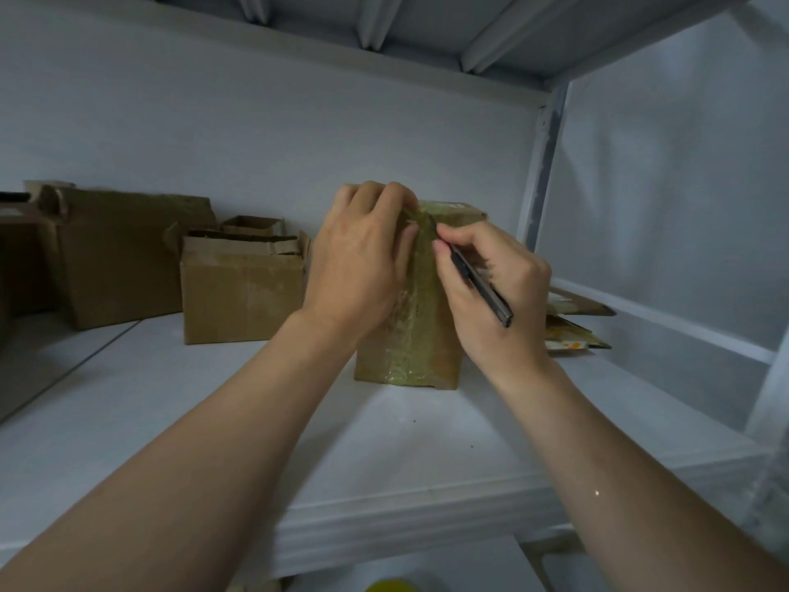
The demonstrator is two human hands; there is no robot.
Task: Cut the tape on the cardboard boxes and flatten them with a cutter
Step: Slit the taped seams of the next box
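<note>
The left hand grips the top of the taped box; the right hand, at its three o'clock, pinches the cutter, blade seemingly touching tape.

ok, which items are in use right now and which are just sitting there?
In use: taped box, cutter, left hand, right hand.
Idle: open box, large box, small box, flattened cardboard, yellow object.
</note>
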